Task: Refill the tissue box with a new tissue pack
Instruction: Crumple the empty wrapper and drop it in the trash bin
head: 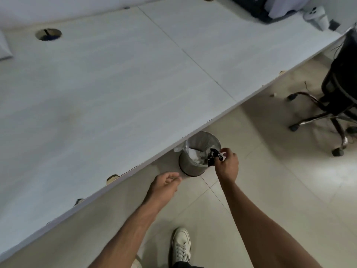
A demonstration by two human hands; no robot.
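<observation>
My right hand [227, 163] pinches a crumpled black wrapper [214, 156] with white print, held over the rim of a small round metal bin [195, 165]. The bin stands on the floor, half under the desk edge, with a clear liner and white scraps inside. My left hand [164, 183] hangs lower left of the bin, fingers loosely curled, holding nothing. No tissue box or tissue pack shows in the head view.
A long white desk [100, 89] fills the upper left, with a round cable hole [48, 34]. A black office chair [336, 89] on castors stands at the right. My white shoe [180, 246] rests on the beige tiled floor. A white cylindrical device [316, 16] sits on the desk's far right.
</observation>
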